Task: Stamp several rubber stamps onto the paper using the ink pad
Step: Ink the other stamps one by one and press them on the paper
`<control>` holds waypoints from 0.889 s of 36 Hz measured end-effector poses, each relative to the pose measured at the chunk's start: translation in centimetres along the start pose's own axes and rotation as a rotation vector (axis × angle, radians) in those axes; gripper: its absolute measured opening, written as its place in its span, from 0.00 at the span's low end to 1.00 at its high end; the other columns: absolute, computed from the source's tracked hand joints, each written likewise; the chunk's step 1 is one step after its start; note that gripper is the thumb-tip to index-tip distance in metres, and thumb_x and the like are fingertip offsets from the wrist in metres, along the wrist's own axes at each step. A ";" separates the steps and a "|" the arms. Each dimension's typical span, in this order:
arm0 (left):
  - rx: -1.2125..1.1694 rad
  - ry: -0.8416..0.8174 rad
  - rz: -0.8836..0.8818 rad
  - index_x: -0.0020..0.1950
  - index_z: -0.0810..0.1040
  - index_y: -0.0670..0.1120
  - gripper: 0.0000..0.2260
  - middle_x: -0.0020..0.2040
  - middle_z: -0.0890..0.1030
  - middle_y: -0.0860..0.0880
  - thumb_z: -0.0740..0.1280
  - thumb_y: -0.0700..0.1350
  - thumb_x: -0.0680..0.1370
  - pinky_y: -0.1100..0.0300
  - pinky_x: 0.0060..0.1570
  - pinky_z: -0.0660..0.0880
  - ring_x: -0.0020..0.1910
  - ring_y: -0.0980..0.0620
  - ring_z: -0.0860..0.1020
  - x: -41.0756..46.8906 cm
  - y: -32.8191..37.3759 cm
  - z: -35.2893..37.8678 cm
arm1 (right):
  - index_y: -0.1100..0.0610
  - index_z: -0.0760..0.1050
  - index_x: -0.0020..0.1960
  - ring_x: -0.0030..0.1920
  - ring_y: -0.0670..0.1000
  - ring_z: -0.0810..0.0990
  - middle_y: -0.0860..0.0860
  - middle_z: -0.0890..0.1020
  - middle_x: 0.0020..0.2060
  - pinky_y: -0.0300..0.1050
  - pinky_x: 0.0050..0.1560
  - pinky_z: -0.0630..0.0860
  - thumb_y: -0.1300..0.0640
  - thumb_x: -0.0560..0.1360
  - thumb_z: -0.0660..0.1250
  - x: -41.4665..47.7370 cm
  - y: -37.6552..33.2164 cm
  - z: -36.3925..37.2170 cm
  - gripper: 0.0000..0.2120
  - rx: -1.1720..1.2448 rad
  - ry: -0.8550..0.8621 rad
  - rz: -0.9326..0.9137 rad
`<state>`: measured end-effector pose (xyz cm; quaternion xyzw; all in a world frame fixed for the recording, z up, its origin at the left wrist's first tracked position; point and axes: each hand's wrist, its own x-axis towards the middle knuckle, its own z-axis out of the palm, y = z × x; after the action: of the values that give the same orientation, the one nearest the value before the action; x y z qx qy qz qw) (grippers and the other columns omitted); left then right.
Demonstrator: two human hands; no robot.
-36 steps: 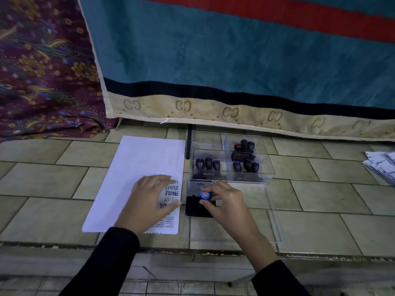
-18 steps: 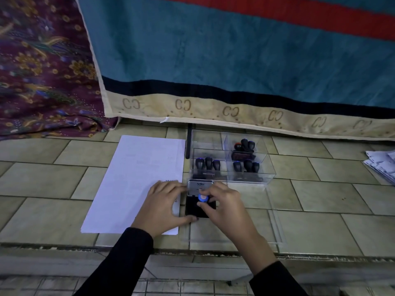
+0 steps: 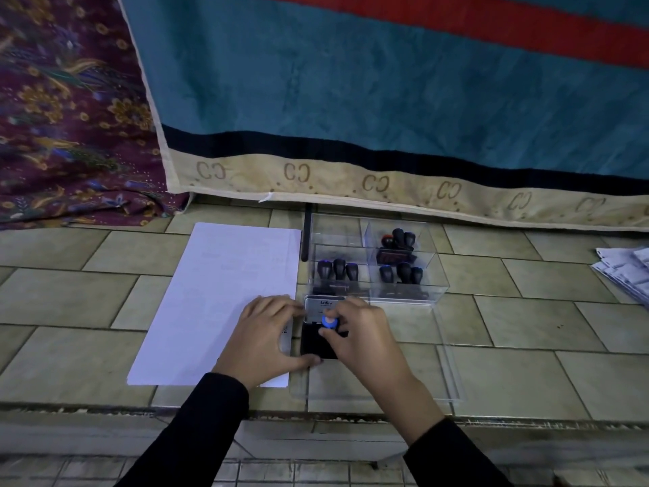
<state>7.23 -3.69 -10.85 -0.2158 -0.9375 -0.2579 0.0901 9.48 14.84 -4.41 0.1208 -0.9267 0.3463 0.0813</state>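
A white sheet of paper (image 3: pixel 224 293) lies on the tiled ledge. Right of it sits a black ink pad (image 3: pixel 318 342) with its silver lid (image 3: pixel 321 305) flipped open at the far side. My right hand (image 3: pixel 361 335) grips a rubber stamp with a blue-topped knob (image 3: pixel 329 322) and holds it down on the pad. My left hand (image 3: pixel 267 335) rests flat across the paper's right edge, thumb and fingertips against the pad's left side, covering the printed marks on the paper. A clear compartment box (image 3: pixel 435 286) behind the pad holds several black-handled stamps (image 3: pixel 339 270).
A clear plastic lid (image 3: pixel 439 381) lies flat under and right of the pad. A stack of papers (image 3: pixel 625 272) sits at the far right. Hanging teal and patterned cloths (image 3: pixel 351 100) back the ledge. The ledge's front edge (image 3: pixel 316 414) runs just below my wrists.
My left hand slid right from the paper's stamped corner to brace the ink pad's left side. My right hand stayed on the pad, pressing the blue-topped stamp.
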 end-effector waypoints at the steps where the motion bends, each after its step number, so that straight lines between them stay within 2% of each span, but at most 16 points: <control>1: 0.005 -0.007 0.001 0.60 0.76 0.55 0.34 0.61 0.73 0.62 0.63 0.76 0.63 0.59 0.68 0.58 0.64 0.61 0.66 0.0 0.1 -0.1 | 0.59 0.79 0.44 0.40 0.50 0.81 0.52 0.81 0.43 0.46 0.44 0.80 0.62 0.68 0.74 0.1 0.0 0.0 0.06 0.000 0.003 0.001; 4: -0.003 -0.044 -0.003 0.63 0.74 0.56 0.36 0.63 0.72 0.63 0.61 0.77 0.63 0.55 0.71 0.57 0.67 0.61 0.64 -0.1 0.2 -0.6 | 0.59 0.78 0.42 0.42 0.50 0.81 0.52 0.81 0.42 0.47 0.43 0.81 0.64 0.67 0.74 -0.7 0.0 0.3 0.07 0.001 -0.005 -0.021; 6: -0.073 -0.030 -0.039 0.66 0.71 0.59 0.36 0.64 0.69 0.65 0.61 0.77 0.65 0.58 0.71 0.55 0.69 0.64 0.62 -0.3 0.0 -1.3 | 0.59 0.77 0.42 0.45 0.50 0.82 0.52 0.80 0.43 0.47 0.44 0.81 0.64 0.68 0.74 -1.5 0.3 0.4 0.07 0.020 -0.013 -0.038; 8: -0.159 0.031 -0.113 0.68 0.69 0.61 0.31 0.66 0.67 0.66 0.60 0.74 0.69 0.59 0.69 0.55 0.69 0.66 0.60 -0.7 -0.9 -2.2 | 0.59 0.78 0.45 0.49 0.49 0.82 0.51 0.80 0.46 0.47 0.48 0.81 0.65 0.69 0.73 -2.1 0.5 0.4 0.07 0.028 -0.022 -0.063; 10: -0.188 0.115 -0.201 0.68 0.70 0.59 0.26 0.66 0.69 0.63 0.60 0.69 0.74 0.55 0.69 0.59 0.69 0.61 0.64 -1.0 -2.3 -3.4 | 0.59 0.78 0.51 0.51 0.48 0.81 0.51 0.81 0.50 0.45 0.52 0.79 0.65 0.70 0.71 -2.2 0.6 0.2 0.10 0.007 -0.036 -0.088; 12: -0.139 0.200 -0.269 0.65 0.74 0.52 0.23 0.65 0.75 0.55 0.59 0.63 0.77 0.49 0.69 0.65 0.68 0.53 0.70 -1.4 -4.0 -4.8 | 0.58 0.78 0.55 0.51 0.47 0.81 0.51 0.81 0.52 0.43 0.54 0.78 0.64 0.72 0.70 -1.9 0.5 -0.2 0.12 -0.011 -0.040 -0.107; 15: 0.033 0.247 -0.361 0.62 0.77 0.45 0.25 0.63 0.79 0.46 0.55 0.60 0.76 0.43 0.65 0.68 0.64 0.42 0.74 -2.2 -6.8 -6.1 | 0.59 0.78 0.55 0.49 0.47 0.81 0.51 0.82 0.50 0.42 0.53 0.78 0.63 0.71 0.71 -1.0 -0.7 -0.5 0.12 0.076 -0.016 -0.119; 19: 0.183 0.233 -0.528 0.64 0.75 0.47 0.22 0.67 0.75 0.48 0.56 0.57 0.76 0.42 0.67 0.62 0.68 0.44 0.70 -3.4 -9.2 -6.0 | 0.55 0.76 0.59 0.46 0.45 0.81 0.51 0.80 0.53 0.35 0.52 0.78 0.63 0.72 0.70 0.7 -3.6 1.0 0.17 0.249 -0.085 -0.147; 21: 0.190 0.219 -0.554 0.65 0.75 0.47 0.20 0.69 0.73 0.48 0.57 0.55 0.77 0.42 0.69 0.59 0.70 0.45 0.67 -3.7 -9.6 -5.6 | 0.54 0.75 0.62 0.46 0.46 0.81 0.52 0.78 0.52 0.37 0.53 0.79 0.63 0.73 0.69 1.5 -5.0 2.3 0.18 0.272 -0.167 -0.170; 25: 0.177 0.213 -0.574 0.66 0.74 0.47 0.16 0.72 0.71 0.48 0.64 0.48 0.79 0.43 0.70 0.57 0.71 0.46 0.66 -3.8 -10.1 -5.0 | 0.58 0.77 0.59 0.45 0.51 0.82 0.55 0.78 0.51 0.44 0.53 0.79 0.64 0.74 0.67 2.3 -6.9 4.6 0.14 0.252 -0.244 -0.213; 32: 0.165 0.223 -0.584 0.66 0.74 0.47 0.16 0.72 0.71 0.48 0.64 0.47 0.79 0.45 0.71 0.56 0.70 0.46 0.68 -3.8 -10.1 -4.9 | 0.60 0.76 0.60 0.49 0.55 0.80 0.56 0.78 0.53 0.50 0.54 0.78 0.63 0.76 0.64 2.5 -7.6 6.3 0.13 0.148 -0.321 -0.251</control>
<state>6.32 -15.46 -12.23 0.0999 -0.9618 -0.2182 0.1316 8.76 4.70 -3.86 0.2946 -0.8775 0.3769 -0.0336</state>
